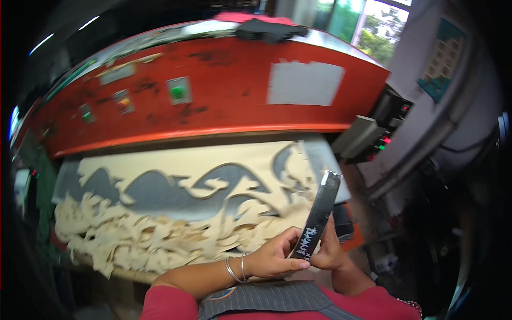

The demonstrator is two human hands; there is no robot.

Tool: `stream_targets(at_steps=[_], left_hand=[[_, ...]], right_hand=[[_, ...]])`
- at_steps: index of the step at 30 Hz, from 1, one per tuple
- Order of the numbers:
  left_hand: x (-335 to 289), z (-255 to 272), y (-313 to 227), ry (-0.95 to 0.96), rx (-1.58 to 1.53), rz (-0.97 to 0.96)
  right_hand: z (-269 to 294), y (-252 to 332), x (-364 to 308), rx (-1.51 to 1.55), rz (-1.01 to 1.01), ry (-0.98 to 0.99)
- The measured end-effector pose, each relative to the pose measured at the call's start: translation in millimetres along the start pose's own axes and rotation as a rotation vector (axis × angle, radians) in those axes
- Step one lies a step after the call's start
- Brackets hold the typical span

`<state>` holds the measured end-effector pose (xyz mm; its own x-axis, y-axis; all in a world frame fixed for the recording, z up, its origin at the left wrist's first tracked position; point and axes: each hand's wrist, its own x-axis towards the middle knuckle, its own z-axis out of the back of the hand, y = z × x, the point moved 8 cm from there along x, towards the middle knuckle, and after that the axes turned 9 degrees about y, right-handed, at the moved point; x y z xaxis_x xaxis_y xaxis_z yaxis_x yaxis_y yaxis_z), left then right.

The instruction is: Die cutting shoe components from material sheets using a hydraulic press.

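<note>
Both my hands hold one long, narrow, dark block-like thing (321, 205) with a shiny far end and white handwritten marks on its near end. My left hand (277, 250) is closed on its lower left side, thumb along the near end. My right hand (332, 249) grips the lower right side, fingers pointing up along it. The block tilts up and away over the right part of the work bed. Below and left of it lies a cream sheet (213, 154) with curved shapes cut out, and a heap of cream offcuts (144, 240) in front.
A large red machine beam (229, 90) with several buttons spans the bed's back. The grey bed surface (160, 197) shows through the cutouts. Dark and pink material (271, 30) lies on top of the beam. A control box with lights (381, 136) stands at the right.
</note>
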<state>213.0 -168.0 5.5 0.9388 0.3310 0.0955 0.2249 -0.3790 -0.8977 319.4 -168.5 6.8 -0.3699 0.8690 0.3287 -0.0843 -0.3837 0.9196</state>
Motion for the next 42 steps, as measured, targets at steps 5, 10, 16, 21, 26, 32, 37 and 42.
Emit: stream_targets(at_steps=[5, 10, 16, 21, 26, 32, 37, 42], left_hand=[[-125.3, -1.0, -35.2, -0.397, 0.421, -0.118], [-287.1, -15.2, -56.4, -0.869, 0.458, -0.559], [-461.5, -52.6, -44.4, -1.542, 0.881, -0.441], [-621.1, -63.3, 34.5, -1.965, 0.297, -0.975], [-769.5, -59.6, 31.2, -2.188, 0.121, -0.983], [-757.1, 45.6, -94.2, -1.800, 0.188, -0.708], [-704.6, 117.7, -216.9, -1.527, 0.229, -0.732], [-722.0, 223.0, -216.6, -1.449, 0.346, -0.471]], right_hand=[[-119.3, 39.0, 43.9, -0.121, 0.186, 0.158], [-283.7, 56.0, 83.0, 0.340, -0.303, 0.670], [-424.1, 93.2, 83.6, 0.491, -0.079, 0.778], [-420.0, 32.5, 138.3, 1.129, -0.367, 0.530], [-361.9, 13.8, 212.2, -0.693, -0.213, 0.515], [-407.8, 47.0, 254.1, -1.283, 0.087, 0.647], [-525.2, 64.7, 318.7, -0.772, 0.264, 0.835], [-649.4, -27.8, 345.3, -0.983, 0.374, 0.942]])
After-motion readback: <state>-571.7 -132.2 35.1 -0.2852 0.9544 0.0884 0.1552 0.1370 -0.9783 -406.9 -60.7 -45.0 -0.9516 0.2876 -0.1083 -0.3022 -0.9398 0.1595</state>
